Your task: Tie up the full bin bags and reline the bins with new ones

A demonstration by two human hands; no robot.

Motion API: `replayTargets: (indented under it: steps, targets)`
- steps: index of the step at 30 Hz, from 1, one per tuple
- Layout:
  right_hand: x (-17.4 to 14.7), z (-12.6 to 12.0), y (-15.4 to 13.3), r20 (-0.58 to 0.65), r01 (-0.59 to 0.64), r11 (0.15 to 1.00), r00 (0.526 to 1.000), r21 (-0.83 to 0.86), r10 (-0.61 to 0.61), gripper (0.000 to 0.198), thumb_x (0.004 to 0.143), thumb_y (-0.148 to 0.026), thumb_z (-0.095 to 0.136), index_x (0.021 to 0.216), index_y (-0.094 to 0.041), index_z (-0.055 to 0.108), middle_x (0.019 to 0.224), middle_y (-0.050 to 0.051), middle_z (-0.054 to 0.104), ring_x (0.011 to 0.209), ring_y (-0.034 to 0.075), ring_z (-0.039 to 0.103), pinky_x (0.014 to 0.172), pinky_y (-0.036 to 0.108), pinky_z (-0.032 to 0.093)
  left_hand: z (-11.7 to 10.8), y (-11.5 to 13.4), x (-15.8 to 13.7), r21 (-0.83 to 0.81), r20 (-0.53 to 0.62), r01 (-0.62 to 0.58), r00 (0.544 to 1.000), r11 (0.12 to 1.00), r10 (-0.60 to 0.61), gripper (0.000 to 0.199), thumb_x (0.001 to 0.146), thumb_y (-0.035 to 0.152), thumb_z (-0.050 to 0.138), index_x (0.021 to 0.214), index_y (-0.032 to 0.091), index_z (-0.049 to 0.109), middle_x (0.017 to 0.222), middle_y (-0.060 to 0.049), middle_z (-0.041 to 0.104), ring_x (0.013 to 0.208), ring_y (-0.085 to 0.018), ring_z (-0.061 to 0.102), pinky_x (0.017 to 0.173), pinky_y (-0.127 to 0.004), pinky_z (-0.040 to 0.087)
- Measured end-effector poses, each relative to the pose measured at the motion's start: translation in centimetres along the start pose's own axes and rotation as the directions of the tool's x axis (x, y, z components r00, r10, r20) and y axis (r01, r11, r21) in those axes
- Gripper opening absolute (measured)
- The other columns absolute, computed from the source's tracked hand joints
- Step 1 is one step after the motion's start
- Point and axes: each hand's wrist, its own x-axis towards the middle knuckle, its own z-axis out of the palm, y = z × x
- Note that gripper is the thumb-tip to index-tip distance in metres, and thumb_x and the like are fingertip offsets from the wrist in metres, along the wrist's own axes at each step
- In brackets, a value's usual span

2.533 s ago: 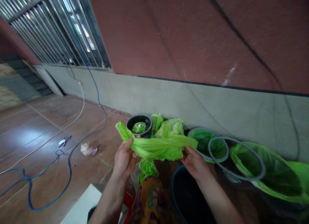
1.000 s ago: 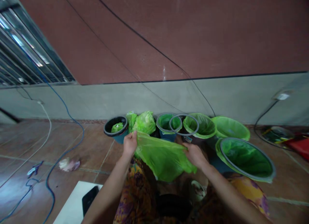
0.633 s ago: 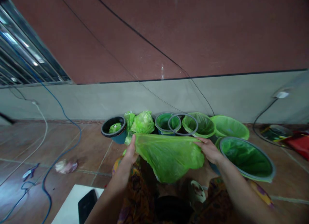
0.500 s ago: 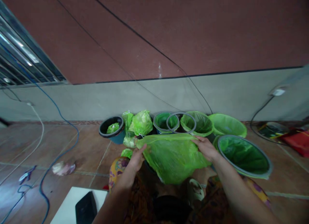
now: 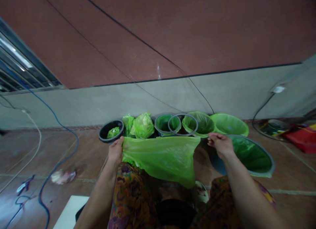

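A green plastic bag [image 5: 163,156] is stretched out across my lap, its top edge nearly level. My left hand [image 5: 116,150] is closed on the bag's upper left corner. Just past the bag's upper right corner, my right hand [image 5: 220,144] has its fingers curled together, with a gap between them and the plastic; nothing shows in them. Beyond the right hand stands a large bin [image 5: 268,153] lined with green plastic.
Against the wall stand a dark bin [image 5: 102,134], a stuffed green bag [image 5: 143,126], lined bins [image 5: 230,122] and a loose grey ring [image 5: 184,134]. A blue cable [image 5: 55,153] crosses the floor at left, near a white board [image 5: 70,212]. A red object [image 5: 301,138] lies far right.
My hands have moved apart, the left one leftward with the bag. My right hand has come off the bag's right side, and that side now hangs loose.
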Motion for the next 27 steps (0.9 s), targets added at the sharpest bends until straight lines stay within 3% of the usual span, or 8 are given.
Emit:
replayTargets:
  steps: [4, 7, 9, 12, 14, 16, 20, 27]
  targets:
    - [-0.8, 0.9, 0.2, -0.043, 0.064, 0.998, 0.997, -0.007, -0.064, 0.038, 0.061, -0.048, 0.075, 0.082, -0.018, 0.065, 0.066, 0.000, 0.063, 0.050, 0.010, 0.054, 0.049, 0.025, 0.049, 1.3, 0.9, -1.8, -0.039, 0.134, 0.072, 0.989, 0.997, -0.066, 0.032, 0.062, 0.041, 0.075, 0.075, 0.014, 0.065, 0.061, 0.001, 0.066, 0.054, -0.014, 0.061, 0.055, -0.024, 0.048]
    - [-3.5, 3.1, -1.2, 0.127, 0.242, 0.961, 0.966, -0.137, -0.225, 0.046, 0.071, -0.054, 0.066, 0.096, -0.017, 0.065, 0.084, 0.006, 0.068, 0.068, 0.015, 0.062, 0.064, 0.030, 0.053, 3.3, 1.6, -3.4, -0.059, 0.284, 0.109, 0.955, 0.992, -0.088, 0.036, 0.064, 0.045, 0.075, 0.080, 0.013, 0.066, 0.067, -0.003, 0.069, 0.060, -0.016, 0.065, 0.059, -0.025, 0.050]
    - [-6.1, 5.2, -3.1, 0.364, 0.383, 0.909, 0.880, -0.163, -0.305, 0.049, 0.076, -0.053, 0.063, 0.110, -0.018, 0.061, 0.102, 0.010, 0.069, 0.088, 0.020, 0.064, 0.078, 0.035, 0.053, 4.9, 2.1, -4.6, -0.043, 0.374, 0.112, 0.923, 0.993, -0.088, 0.040, 0.065, 0.049, 0.074, 0.077, 0.012, 0.066, 0.067, -0.005, 0.070, 0.061, -0.017, 0.065, 0.061, -0.026, 0.051]
    - [-9.8, 8.8, -6.6, 0.688, 0.613, 0.776, 0.627, -0.148, -0.364, 0.063, 0.075, -0.047, 0.067, 0.131, -0.024, 0.050, 0.133, 0.010, 0.056, 0.119, 0.024, 0.054, 0.098, 0.041, 0.044, 7.1, 3.0, -6.4, -0.013, 0.549, 0.072, 0.834, 0.997, -0.053, 0.045, 0.069, 0.055, 0.070, 0.077, 0.010, 0.067, 0.070, -0.007, 0.070, 0.063, -0.016, 0.065, 0.065, -0.027, 0.051]
    - [-11.1, 11.1, -8.2, 0.752, 0.655, 0.741, 0.561, -0.148, -0.346, 0.070, 0.073, -0.044, 0.070, 0.134, -0.022, 0.047, 0.131, 0.011, 0.058, 0.117, 0.024, 0.055, 0.097, 0.041, 0.043, 8.3, 3.6, -7.6, 0.017, 0.635, 0.019, 0.772, 1.000, -0.025, 0.046, 0.072, 0.056, 0.066, 0.078, 0.010, 0.068, 0.070, -0.006, 0.069, 0.061, -0.014, 0.063, 0.063, -0.025, 0.049]
    - [-11.3, 12.8, -8.8, 0.791, 0.648, 0.745, 0.535, -0.159, -0.297, 0.049, 0.076, -0.041, 0.066, 0.119, -0.017, 0.058, 0.107, 0.008, 0.068, 0.096, 0.021, 0.063, 0.085, 0.036, 0.048, 8.9, 4.1, -8.6, 0.048, 0.687, -0.037, 0.727, 0.998, -0.006, 0.045, 0.073, 0.055, 0.066, 0.082, 0.011, 0.067, 0.069, -0.003, 0.067, 0.057, -0.011, 0.058, 0.058, -0.023, 0.047]
    - [-10.1, 13.6, -8.5, 0.727, 0.531, 0.833, 0.632, -0.157, -0.266, 0.026, 0.079, -0.041, 0.059, 0.078, -0.016, 0.066, 0.067, -0.001, 0.065, 0.062, 0.014, 0.058, 0.060, 0.026, 0.045, 8.4, 3.8, -9.4, 0.077, 0.782, -0.152, 0.623, 0.985, 0.035, 0.043, 0.065, 0.039, 0.076, 0.098, 0.015, 0.063, 0.080, 0.000, 0.066, 0.063, -0.010, 0.057, 0.061, -0.021, 0.047]
    - [-6.9, 9.6, -10.5, 0.451, 0.236, 0.971, 0.864, 0.032, -0.225, 0.032, 0.064, -0.045, 0.074, 0.079, -0.018, 0.067, 0.065, -0.001, 0.067, 0.055, 0.014, 0.059, 0.054, 0.026, 0.048, 3.5, 0.2, -8.4, 0.350, 0.866, -0.377, 0.480, 0.858, -0.142, 0.016, 0.075, 0.026, 0.057, 0.083, 0.013, 0.063, 0.069, 0.002, 0.060, 0.059, -0.009, 0.051, 0.056, -0.019, 0.042]
